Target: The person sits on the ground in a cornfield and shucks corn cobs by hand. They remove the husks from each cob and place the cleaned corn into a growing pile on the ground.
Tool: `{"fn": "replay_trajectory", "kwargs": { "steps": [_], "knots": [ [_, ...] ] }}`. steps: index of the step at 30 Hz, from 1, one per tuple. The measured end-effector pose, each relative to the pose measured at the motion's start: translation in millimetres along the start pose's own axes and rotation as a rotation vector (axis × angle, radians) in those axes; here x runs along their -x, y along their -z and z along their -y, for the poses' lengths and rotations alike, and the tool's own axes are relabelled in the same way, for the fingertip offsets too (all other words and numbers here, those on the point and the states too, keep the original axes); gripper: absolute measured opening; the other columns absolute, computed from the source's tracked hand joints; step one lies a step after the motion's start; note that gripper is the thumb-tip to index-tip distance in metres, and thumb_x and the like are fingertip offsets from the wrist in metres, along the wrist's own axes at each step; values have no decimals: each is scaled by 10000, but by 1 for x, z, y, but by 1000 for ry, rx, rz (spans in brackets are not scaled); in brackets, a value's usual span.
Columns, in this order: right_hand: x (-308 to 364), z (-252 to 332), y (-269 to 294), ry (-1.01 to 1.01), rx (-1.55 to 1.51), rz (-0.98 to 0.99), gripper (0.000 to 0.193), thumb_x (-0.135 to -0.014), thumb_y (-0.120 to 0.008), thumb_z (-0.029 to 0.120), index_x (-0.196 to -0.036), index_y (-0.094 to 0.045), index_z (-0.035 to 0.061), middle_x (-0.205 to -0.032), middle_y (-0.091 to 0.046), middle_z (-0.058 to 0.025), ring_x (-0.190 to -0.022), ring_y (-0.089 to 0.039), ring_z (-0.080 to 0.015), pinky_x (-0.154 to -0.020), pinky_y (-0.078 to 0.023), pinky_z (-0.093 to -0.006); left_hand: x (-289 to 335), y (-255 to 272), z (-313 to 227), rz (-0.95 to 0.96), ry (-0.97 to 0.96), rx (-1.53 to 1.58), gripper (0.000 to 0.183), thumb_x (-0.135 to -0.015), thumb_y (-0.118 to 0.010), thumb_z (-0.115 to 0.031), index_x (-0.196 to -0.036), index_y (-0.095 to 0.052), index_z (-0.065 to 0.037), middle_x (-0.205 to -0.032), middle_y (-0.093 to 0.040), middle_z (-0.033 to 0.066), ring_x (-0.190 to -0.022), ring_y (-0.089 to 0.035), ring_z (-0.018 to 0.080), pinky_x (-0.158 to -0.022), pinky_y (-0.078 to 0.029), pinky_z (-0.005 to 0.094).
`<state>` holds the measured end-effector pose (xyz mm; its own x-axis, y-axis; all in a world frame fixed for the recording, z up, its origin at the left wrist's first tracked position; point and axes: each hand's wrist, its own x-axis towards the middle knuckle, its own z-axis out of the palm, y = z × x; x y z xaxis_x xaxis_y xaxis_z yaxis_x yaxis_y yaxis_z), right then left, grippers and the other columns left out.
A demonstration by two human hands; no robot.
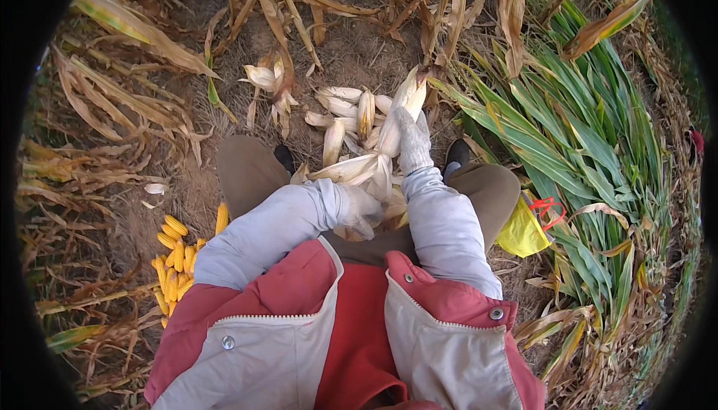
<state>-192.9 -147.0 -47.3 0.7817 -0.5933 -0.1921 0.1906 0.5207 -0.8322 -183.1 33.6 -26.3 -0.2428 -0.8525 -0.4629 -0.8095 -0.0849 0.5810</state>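
My right hand (413, 141), in a pale knit glove, is wrapped round a corn ear in its husk (407, 97). The ear stands tilted, its darker end pointing up and to the right. Loose pale husk leaves (353, 170) spread below it toward my left hand. Beside those leaves, my left hand (360, 210), also gloved, has its fingers stretched and apart, with nothing visible in them. Just beyond my hands lies a pile of unhusked corn ears (338, 115) on the ground between my feet.
Bare yellow corn cobs (176, 257) are heaped at my left. A yellow bag (522, 232) with red handles lies by my right knee. Green cut corn stalks (583, 141) cover the right side. Dry stalks (299, 17) stand ahead, near an empty husk (273, 85).
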Motion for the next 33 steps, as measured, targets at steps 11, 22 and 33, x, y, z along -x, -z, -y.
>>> {"fn": "replay_trajectory", "kwargs": {
  "steps": [11,22,33],
  "knots": [
    [36,7,-27,-158,-26,258,519,-919,-634,131,-1394,-462,11,-1237,-599,-83,-1066,-586,-157,-921,-477,-278,17,108,39,-1334,194,1154,196,-923,-669,-205,-1030,-650,-42,-874,-643,17,-793,-579,96,-728,-491,248],
    [38,6,-30,-208,-1,270,432,-928,-609,142,-1327,-520,3,-1132,-640,-66,-956,-622,-137,-834,-511,-261,18,114,46,-1374,294,816,154,-909,-667,-126,-1015,-626,-22,-894,-641,38,-835,-578,112,-782,-486,257],
    [24,4,-21,-484,-636,208,531,-998,-447,505,-1268,-544,58,-1071,-657,-119,-962,-648,-277,-864,-550,-403,5,99,24,-1353,3,1141,86,-988,-575,-159,-1025,-566,-82,-882,-551,-23,-754,-519,49,-681,-473,197]
  ]
}}
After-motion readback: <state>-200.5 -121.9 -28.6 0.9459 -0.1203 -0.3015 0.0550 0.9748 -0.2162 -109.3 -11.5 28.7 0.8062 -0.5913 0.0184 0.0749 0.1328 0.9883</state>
